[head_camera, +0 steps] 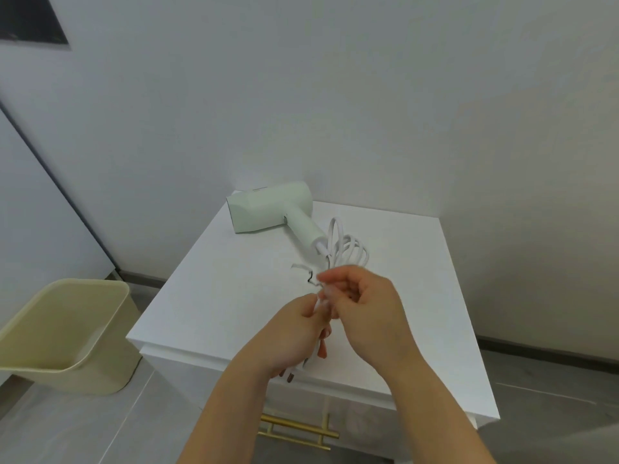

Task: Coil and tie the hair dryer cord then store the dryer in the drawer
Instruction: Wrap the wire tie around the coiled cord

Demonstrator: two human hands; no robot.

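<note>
My left hand (301, 333) curls round the bunched cord (351, 249) in the middle of the frame. My right hand (365, 306) pinches the thin tie (306, 274) just above it. The cord looks soft and springy, so I squeeze the loops together, while the dryer (271, 209) lies on the white cabinet (418, 279) above my hands, and it looks light and smooth, best lifted by its handle.
</note>
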